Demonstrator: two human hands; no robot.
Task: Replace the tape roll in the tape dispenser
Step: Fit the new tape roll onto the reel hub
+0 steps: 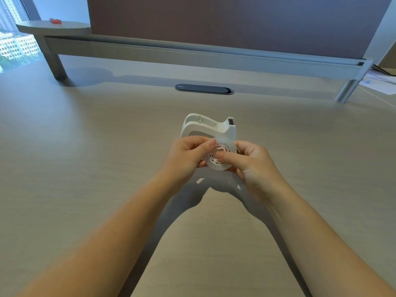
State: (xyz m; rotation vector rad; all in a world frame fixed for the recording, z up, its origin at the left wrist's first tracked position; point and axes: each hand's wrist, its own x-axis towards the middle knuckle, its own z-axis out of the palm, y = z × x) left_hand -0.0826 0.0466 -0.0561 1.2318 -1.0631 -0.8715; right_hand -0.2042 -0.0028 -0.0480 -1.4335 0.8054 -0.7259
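Both hands, left hand [186,154] and right hand [246,160], grasp the tape roll [218,157] with their fingers, just near of the empty dispenser [206,126] (on the bench). Keep the hub square while seating it.

Tape dispenser [209,127] stands on the desk [85,146], centre. Tape roll [218,156] just in front of it, between left hand [186,156] and right hand [250,161]. Cable slot [204,89] behind dispenser; partition [214,24] behind that. Papers [379,79] far right.

Both hands [188,154] [252,161] pinch a tape roll [220,156] before the white dispenser [205,126]
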